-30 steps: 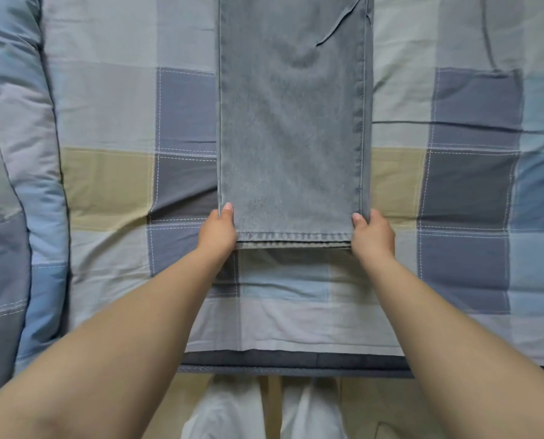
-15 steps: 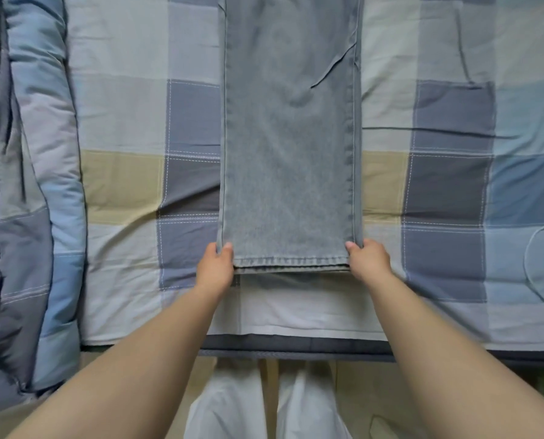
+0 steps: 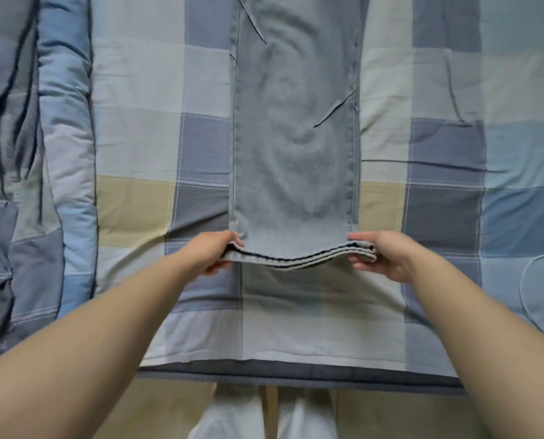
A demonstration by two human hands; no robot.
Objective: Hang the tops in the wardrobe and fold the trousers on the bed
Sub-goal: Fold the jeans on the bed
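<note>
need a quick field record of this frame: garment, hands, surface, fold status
garment: light blue jeans, legs stacked, running away from the person
hem: lifted off the bed, sagging in the middle
left hand: grips the hem's left corner
right hand: grips the hem's right corner
surface: checked bedsheet
beside: rolled quilt, left of the jeans
fold status: lengthwise fold done, cross fold not yet made

One trousers (image 3: 296, 137), two hands (image 3: 212, 251)

Soft even light, slight blur, wide-angle bowing
</note>
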